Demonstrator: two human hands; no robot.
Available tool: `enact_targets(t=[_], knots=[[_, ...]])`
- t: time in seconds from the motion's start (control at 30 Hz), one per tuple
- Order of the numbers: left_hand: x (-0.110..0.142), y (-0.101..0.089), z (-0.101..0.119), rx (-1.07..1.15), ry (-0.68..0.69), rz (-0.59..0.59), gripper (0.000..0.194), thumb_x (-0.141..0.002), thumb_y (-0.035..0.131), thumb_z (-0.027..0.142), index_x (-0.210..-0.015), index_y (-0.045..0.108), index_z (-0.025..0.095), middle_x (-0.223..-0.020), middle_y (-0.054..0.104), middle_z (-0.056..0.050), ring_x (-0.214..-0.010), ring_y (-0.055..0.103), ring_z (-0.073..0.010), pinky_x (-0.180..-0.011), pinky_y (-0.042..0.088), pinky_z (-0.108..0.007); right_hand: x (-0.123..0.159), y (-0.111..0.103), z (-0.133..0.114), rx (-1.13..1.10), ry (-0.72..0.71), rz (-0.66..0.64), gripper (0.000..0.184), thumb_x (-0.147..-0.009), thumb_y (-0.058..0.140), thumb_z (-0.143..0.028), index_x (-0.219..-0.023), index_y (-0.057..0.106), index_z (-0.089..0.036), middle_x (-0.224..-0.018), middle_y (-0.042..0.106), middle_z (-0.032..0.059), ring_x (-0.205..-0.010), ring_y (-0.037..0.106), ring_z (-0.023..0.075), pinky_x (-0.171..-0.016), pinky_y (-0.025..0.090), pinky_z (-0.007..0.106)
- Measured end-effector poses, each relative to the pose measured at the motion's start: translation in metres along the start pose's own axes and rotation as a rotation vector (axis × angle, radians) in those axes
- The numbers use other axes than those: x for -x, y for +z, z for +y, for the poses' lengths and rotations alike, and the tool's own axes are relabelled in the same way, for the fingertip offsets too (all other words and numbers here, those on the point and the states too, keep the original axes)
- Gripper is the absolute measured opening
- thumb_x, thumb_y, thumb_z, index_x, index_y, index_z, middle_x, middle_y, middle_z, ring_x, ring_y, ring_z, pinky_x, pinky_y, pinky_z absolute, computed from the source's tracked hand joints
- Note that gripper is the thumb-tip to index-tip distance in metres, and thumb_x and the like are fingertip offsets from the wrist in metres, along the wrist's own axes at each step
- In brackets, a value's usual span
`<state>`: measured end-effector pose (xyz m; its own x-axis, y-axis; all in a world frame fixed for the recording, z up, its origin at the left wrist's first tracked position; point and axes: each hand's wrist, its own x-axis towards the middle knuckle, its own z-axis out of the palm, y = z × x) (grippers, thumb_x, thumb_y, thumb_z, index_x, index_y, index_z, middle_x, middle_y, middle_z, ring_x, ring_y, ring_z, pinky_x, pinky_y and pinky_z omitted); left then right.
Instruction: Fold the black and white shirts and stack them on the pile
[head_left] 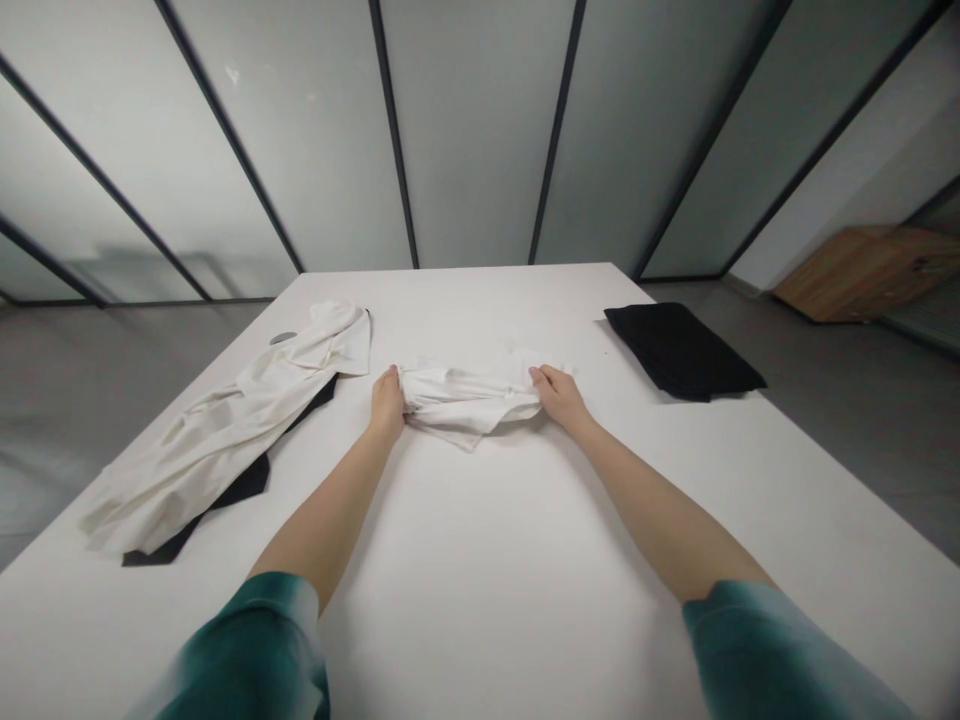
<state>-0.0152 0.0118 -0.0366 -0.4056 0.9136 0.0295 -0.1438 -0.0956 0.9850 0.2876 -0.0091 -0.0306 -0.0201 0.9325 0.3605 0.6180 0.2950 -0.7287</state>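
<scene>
From my remote view, the crumpled white cloth (472, 398) lay across the middle of the white table (480, 570), its left end closed in the left hand (387, 402) and its right end pinched by the right hand (561, 398), though I could not tell how the fingers sat underneath. I judged it light, soft and limp, more likely to sag or bunch than break. The two gathered ends looked to me the right holds, with every layer caught between thumb and fingers so that none slipped.
</scene>
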Motion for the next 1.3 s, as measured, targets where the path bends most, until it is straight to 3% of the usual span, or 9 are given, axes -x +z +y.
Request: enact_targets(t=[0.33,0.47,0.6,0.7,0.87,0.97,1.07,1.2,1.3], knots=[[0.003,0.002,0.006,-0.026,-0.051,0.099,0.026,-0.088,0.052,0.046,-0.089,0.060,0.021,-0.090,0.068,-0.005,-0.101,0.064,-0.0240,-0.087,0.053,-0.037,0.009,0.005,-0.015,0.353,-0.317,-0.235,0.031,-0.078,0.060,-0.025,-0.106,0.070,-0.017,-0.105,0.071,0.0126,-0.099,0.060,0.0284,-0.092,0.043,0.039],[0.010,-0.005,0.011,-0.305,0.291,0.017,0.030,-0.085,0.058,0.047,-0.097,0.061,0.020,-0.104,0.067,-0.009,-0.107,0.061,-0.0257,-0.093,0.049,-0.039,0.005,0.006,-0.013,0.354,-0.265,-0.100,0.030,-0.082,0.047,-0.014,-0.102,0.068,-0.017,-0.104,0.069,0.0137,-0.102,0.059,0.0281,-0.092,0.044,0.039],[0.033,0.003,0.021,-0.593,0.616,-0.385,0.054,-0.073,0.073,0.041,-0.121,0.060,0.021,-0.130,0.061,-0.014,-0.127,0.050,-0.0313,-0.109,0.036,-0.045,0.004,0.009,-0.012,0.251,-0.265,-0.091,0.027,-0.087,0.040,-0.017,-0.099,0.064,-0.020,-0.098,0.067,0.0101,-0.094,0.059,0.0253,-0.084,0.045,0.035],[0.046,0.013,0.020,-0.783,0.623,-0.599,0.046,-0.067,0.079,0.036,-0.108,0.067,0.023,-0.109,0.069,-0.012,-0.114,0.056,-0.0340,-0.108,0.034,-0.049,0.007,0.010,-0.013,0.322,-0.218,-0.190,0.025,-0.094,0.039,-0.025,-0.097,0.063,-0.021,-0.083,0.066,0.0071,-0.081,0.058,0.0243,-0.076,0.043,0.034],[0.039,0.014,0.015,-0.766,0.526,-0.387,0.006,-0.078,0.064,0.030,-0.078,0.065,0.024,-0.073,0.063,-0.005,-0.082,0.058,-0.0266,-0.088,0.044,-0.040,0.009,0.004,-0.016,0.480,-0.358,-0.257,0.020,-0.086,0.059,-0.030,-0.099,0.069,-0.019,-0.098,0.069,0.0128,-0.098,0.057,0.0293,-0.089,0.040,0.039],[0.037,0.013,0.022,-0.666,0.490,-0.264,0.018,-0.084,0.058,0.036,-0.073,0.064,0.023,-0.061,0.053,0.000,-0.068,0.054,-0.0212,-0.075,0.044,-0.033,0.006,0.000,-0.023,0.347,-0.275,-0.121,0.019,-0.086,0.052,-0.023,-0.092,0.070,-0.020,-0.093,0.069,0.0117,-0.090,0.060,0.0258,-0.084,0.042,0.036],[0.048,0.018,0.031,-0.555,0.410,-0.365,0.031,-0.090,0.048,0.043,-0.080,0.068,0.021,-0.058,0.052,0.000,-0.061,0.052,-0.0186,-0.068,0.043,-0.031,0.005,0.003,-0.037,0.001,-0.129,-0.031,0.024,-0.088,0.047,-0.030,-0.092,0.068,-0.020,-0.084,0.069,0.0062,-0.078,0.061,0.0216,-0.075,0.046,0.032],[0.068,0.030,0.036,-0.453,0.422,-0.656,0.048,-0.078,0.067,0.044,-0.120,0.064,0.020,-0.091,0.069,-0.005,-0.081,0.063,-0.0219,-0.078,0.048,-0.032,0.017,0.016,-0.066,-0.433,-0.054,-0.273,0.037,-0.088,0.048,-0.051,-0.093,0.069,-0.021,-0.083,0.071,0.0028,-0.082,0.064,0.0217,-0.077,0.051,0.034],[0.071,0.031,0.038,-0.583,0.482,-0.698,0.040,-0.066,0.078,0.035,-0.103,0.067,0.022,-0.096,0.069,-0.006,-0.092,0.063,-0.0251,-0.087,0.047,-0.034,0.027,0.019,-0.081,-0.526,-0.144,-0.420,0.042,-0.085,0.055,-0.059,-0.092,0.072,-0.022,-0.091,0.074,0.0047,-0.093,0.067,0.0243,-0.088,0.052,0.039]])
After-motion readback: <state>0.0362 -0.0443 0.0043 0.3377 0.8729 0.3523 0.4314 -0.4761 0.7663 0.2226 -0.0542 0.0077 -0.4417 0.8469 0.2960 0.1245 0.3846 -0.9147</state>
